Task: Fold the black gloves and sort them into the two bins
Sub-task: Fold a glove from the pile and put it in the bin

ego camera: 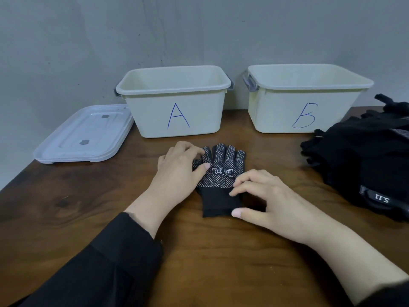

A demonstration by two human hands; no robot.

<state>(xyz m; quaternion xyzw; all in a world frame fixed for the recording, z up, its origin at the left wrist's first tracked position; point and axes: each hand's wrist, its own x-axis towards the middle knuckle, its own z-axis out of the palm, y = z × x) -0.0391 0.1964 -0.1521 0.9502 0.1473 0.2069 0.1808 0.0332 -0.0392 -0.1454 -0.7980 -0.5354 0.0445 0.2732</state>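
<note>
Resting nearest on the wooden worktop (66,207), two black-sleeved forearms reach in toward a black dotted glove (220,180) that lies flat, palm side up, cuff toward the near edge and fingers pointing far. The right hand (265,196) is spread loosely, its fingertips pressing the cuff and the right edge of the palm, gripping nothing. The left hand (179,169) is likewise unclenched, its fingers laid on the glove's left side and thumb area. To the right, well apart from the glove, sits a heap of black gloves (363,156) reaching the frame's edge. Farther back stand two pale bins against the grey wall: bin A (177,100) on the left, bin B (305,98) on the right. A clear lid (86,134) lies flat just left of bin A.
</note>
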